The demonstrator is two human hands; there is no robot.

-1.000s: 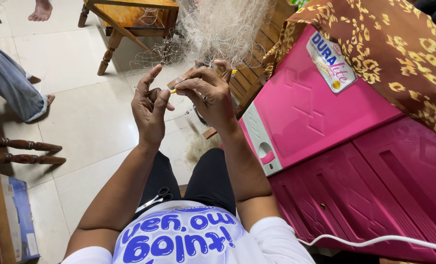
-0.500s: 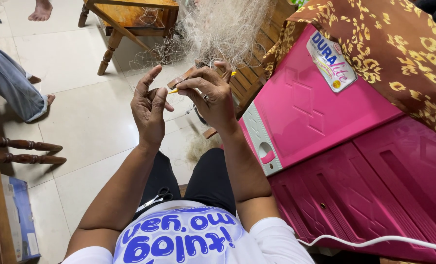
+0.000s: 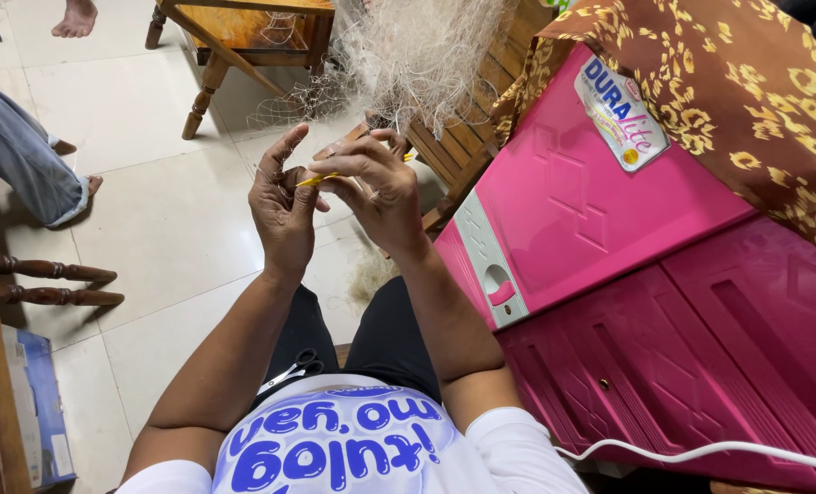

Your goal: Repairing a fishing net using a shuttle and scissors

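Pink cabinet [image 3: 609, 238], yellow needle [image 3: 314, 180]

The left hand [image 3: 282, 215] and right hand [image 3: 374, 187] met over the lap, pinching a thin yellow tool [image 3: 321, 178] between their fingers just below a pale fishing net [image 3: 417, 55], with scissors [image 3: 291, 370] on the thigh and a pink plastic cabinet [image 3: 609, 274] alongside.

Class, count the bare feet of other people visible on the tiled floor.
2. One bare foot is at the top left edge; another foot shows below the jeans leg at left. Others may be out of view.
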